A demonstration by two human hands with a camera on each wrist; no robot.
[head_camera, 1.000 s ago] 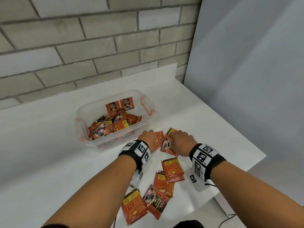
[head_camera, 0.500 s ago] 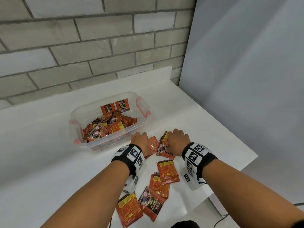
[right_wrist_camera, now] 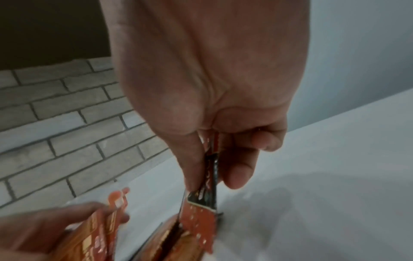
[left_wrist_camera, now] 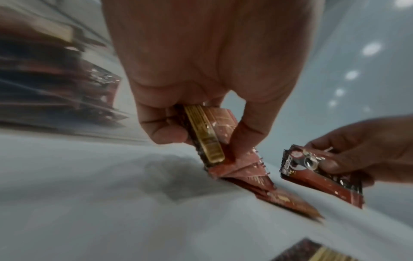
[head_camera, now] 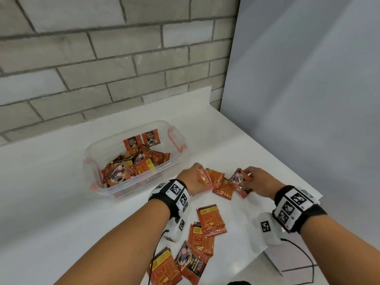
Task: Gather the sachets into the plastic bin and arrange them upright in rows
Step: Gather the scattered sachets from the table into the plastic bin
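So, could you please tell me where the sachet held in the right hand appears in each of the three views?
Head: sachet right of centre, at the right hand's fingertips.
Left wrist: sachet at the right edge, lifted off the table.
Right wrist: sachet centre, edge-on between thumb and fingers.
Shared landmark: the left hand gripping its own sachets shows in every view.

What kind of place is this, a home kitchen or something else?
Probably a staged recording or work corner, not a kitchen: a plain white table stands against a bare grey brick wall and a blank grey panel, and both wrists wear marker-printed bands.
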